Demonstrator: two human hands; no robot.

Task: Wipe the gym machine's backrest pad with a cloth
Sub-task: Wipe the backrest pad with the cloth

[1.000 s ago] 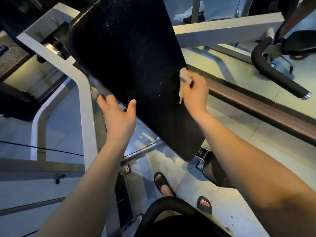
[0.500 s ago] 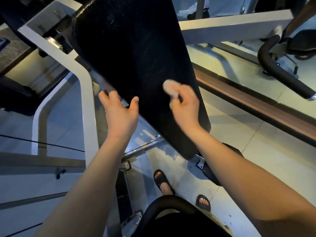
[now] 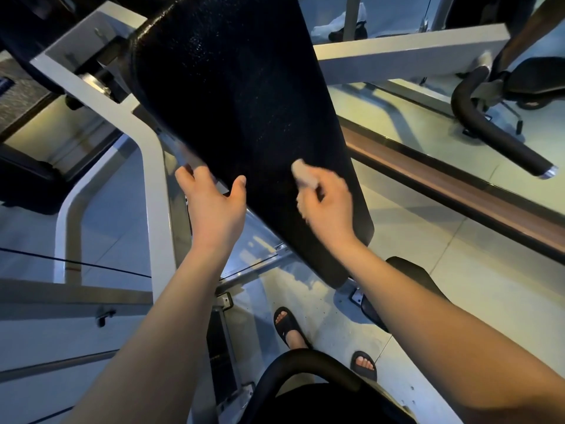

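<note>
The black backrest pad slants from the upper left down to the lower right, mounted on a white machine frame. My right hand presses a small pale cloth against the pad's lower middle face, fingers closed around it. My left hand grips the pad's left edge, with the thumb on the front face and the fingers behind the edge.
A black seat sits below the pad's lower end. A black padded handle juts out at the upper right. A curved black bar is close below me, with my sandalled feet on the pale tiled floor.
My right hand has swept the cloth from the pad's right edge leftward and down onto its middle face. My left hand has kept its grip on the left edge.
</note>
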